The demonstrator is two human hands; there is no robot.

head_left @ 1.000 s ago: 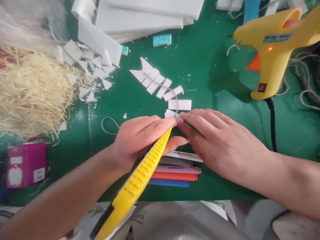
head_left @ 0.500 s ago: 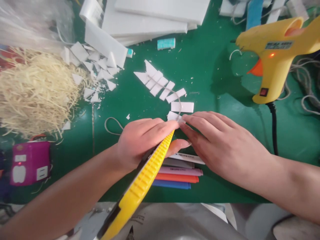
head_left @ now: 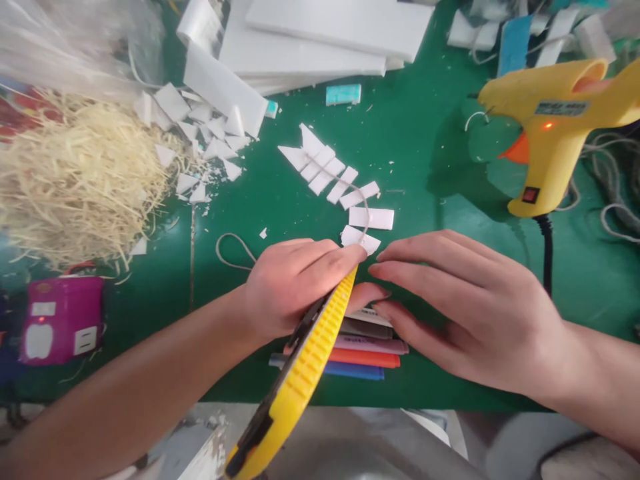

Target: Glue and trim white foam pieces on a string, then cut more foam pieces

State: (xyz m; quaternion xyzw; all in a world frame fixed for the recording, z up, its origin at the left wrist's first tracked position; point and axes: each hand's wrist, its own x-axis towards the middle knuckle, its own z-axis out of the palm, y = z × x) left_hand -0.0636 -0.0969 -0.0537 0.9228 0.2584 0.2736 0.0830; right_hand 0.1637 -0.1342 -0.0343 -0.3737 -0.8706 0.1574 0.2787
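My left hand (head_left: 295,287) grips a yellow utility knife (head_left: 305,373), whose tip points up and right toward a small white foam piece (head_left: 359,239) on the green mat (head_left: 430,200). My right hand (head_left: 465,307) hovers just right of the knife tip with fingers spread and holds nothing. A row of white foam slats (head_left: 330,173) joined by a thin string runs up and left from that piece. Several coloured markers (head_left: 365,347) lie under both hands.
A yellow hot glue gun (head_left: 550,127) stands at the right with its light on and a black cord (head_left: 547,253). Pale straw (head_left: 75,180) is heaped at the left, foam scraps (head_left: 200,133) beside it. White foam boards (head_left: 320,40) lie at the back. A magenta box (head_left: 55,320) sits left.
My right hand has pulled back from the small foam piece and its fingers have opened. The view has shifted slightly, so everything sits a little further right.
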